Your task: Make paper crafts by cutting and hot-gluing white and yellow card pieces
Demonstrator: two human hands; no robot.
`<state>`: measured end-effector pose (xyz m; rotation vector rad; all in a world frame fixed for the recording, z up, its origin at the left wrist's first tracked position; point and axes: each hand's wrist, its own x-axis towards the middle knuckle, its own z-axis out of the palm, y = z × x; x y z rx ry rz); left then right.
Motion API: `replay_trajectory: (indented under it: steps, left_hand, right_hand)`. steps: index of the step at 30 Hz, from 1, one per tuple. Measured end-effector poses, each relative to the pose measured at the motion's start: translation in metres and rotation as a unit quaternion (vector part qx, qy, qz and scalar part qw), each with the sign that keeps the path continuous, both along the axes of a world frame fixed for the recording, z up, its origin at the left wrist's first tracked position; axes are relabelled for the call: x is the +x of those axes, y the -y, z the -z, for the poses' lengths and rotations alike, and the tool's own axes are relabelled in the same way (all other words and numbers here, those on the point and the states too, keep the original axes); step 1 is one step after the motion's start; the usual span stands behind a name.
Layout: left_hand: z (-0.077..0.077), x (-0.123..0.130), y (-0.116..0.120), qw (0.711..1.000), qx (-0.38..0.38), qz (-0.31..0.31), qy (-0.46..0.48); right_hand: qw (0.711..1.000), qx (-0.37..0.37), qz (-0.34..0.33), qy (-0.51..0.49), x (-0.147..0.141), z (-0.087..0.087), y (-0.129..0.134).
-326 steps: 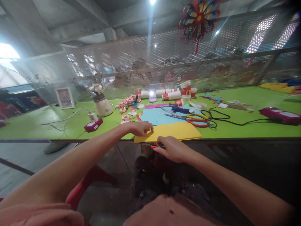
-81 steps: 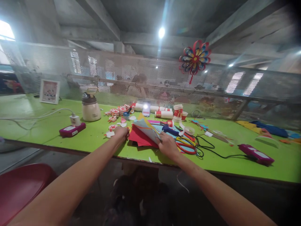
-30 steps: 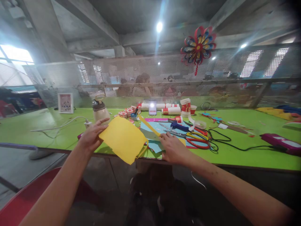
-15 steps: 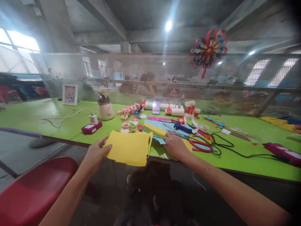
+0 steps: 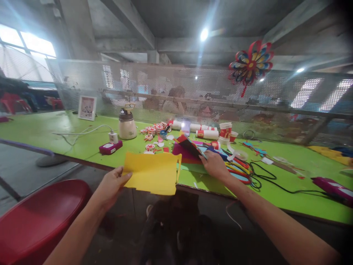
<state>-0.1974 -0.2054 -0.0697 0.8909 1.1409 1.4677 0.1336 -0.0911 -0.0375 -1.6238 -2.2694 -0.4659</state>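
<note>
With my left hand I'm pinching the yellow sheet by its left edge, holding it out at the table's near edge, while my right hand is gripping the raised coloured sheets on the green table, its fingertips partly hidden from me. Just beyond, the scissors are lying partly cut off from my view behind that hand, and further back the red-and-white cups are showing markings too small for me to read, while the phone is glaring too brightly for me to make out its screen.
</note>
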Motion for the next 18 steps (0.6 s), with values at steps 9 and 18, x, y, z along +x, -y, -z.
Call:
replay_trajectory:
  steps: [9,18]
  left_hand:
    - [-0.014,-0.001,0.010,0.994,0.053,-0.099,0.018]
    - [-0.021,-0.035,0.023,0.972,0.078,-0.222,0.026]
  right_hand:
    - [0.999,0.001,-0.043,0.022,-0.008,0.010,0.015]
    - [0.988,-0.004,-0.146,0.047,-0.009,0.010,0.048]
